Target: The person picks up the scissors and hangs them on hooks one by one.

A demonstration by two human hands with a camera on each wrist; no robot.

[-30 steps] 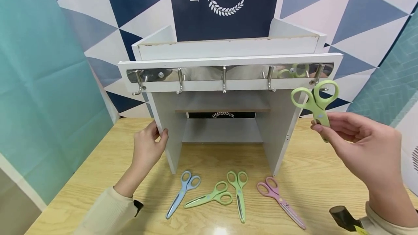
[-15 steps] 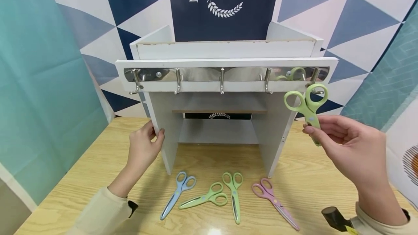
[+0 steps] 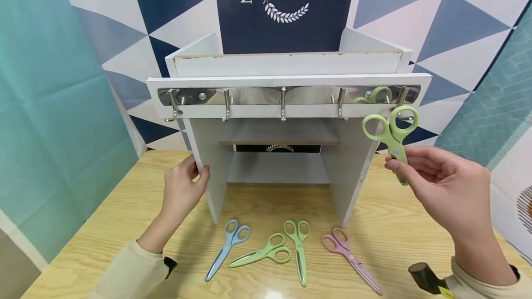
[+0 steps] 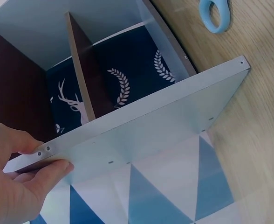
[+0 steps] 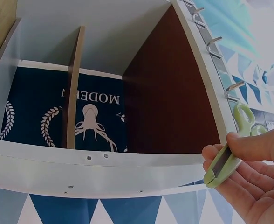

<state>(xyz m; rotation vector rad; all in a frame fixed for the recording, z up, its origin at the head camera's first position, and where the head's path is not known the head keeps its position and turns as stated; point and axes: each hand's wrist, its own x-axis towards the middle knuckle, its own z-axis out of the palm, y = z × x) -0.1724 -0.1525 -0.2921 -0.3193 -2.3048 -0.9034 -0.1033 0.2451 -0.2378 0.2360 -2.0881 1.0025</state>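
My right hand (image 3: 446, 188) pinches green scissors (image 3: 396, 149) by the blade end, finger rings up. The rings are just in front of the rightmost hook (image 3: 401, 98) on the white rack; in the right wrist view the scissors (image 5: 243, 116) sit close below a hook (image 5: 235, 89). Whether a ring encircles the hook, I cannot tell. My left hand (image 3: 183, 186) grips the front edge of the white shelf unit's left side panel (image 3: 208, 170), thumb on the inner side in the head view. On the table lie blue scissors (image 3: 227, 248), two green scissors (image 3: 266, 251) and pink scissors (image 3: 349, 258).
The white shelf unit (image 3: 287, 64) stands on the wooden table (image 3: 137, 197), with a metal strip of several hooks (image 3: 283, 103) across its front. A patterned cloth (image 3: 287, 13) hangs behind. Teal cloth (image 3: 62, 105) is at the left, a white device (image 3: 515, 197) at the right edge.
The view has shifted slightly. The green scissors in my right hand have come a little left relative to the rightmost hook since a second ago. My left hand keeps its grip on the panel.
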